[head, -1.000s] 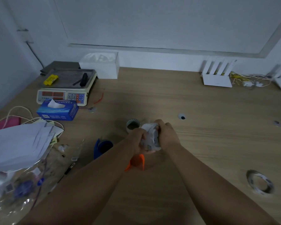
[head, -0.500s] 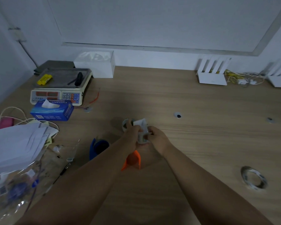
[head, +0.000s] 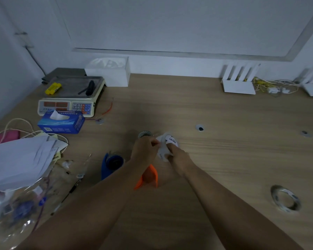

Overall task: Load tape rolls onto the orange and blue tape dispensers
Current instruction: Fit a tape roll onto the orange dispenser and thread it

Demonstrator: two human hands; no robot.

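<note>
My left hand (head: 145, 149) and my right hand (head: 177, 156) meet above the middle of the table, both closed on a white wrapped tape roll (head: 166, 145) with a printed label. The orange tape dispenser (head: 149, 176) lies on the table just under my left wrist, partly hidden by it. To its left stands the blue tape dispenser (head: 110, 163). A small dark tape roll (head: 144, 134) sits just beyond my left hand. A clear tape roll (head: 285, 198) lies flat near the right front of the table.
A weighing scale (head: 69, 98), a blue tissue box (head: 61, 121) and a white box (head: 108, 71) stand at the back left. Loose papers (head: 20, 159) and a plastic bag (head: 16, 210) fill the left front. White stands (head: 238, 82) and cables line the far right wall.
Both hands stayed together on the white wrapped roll, turning and working it; they shifted slightly away from me while the dispensers stayed put.
</note>
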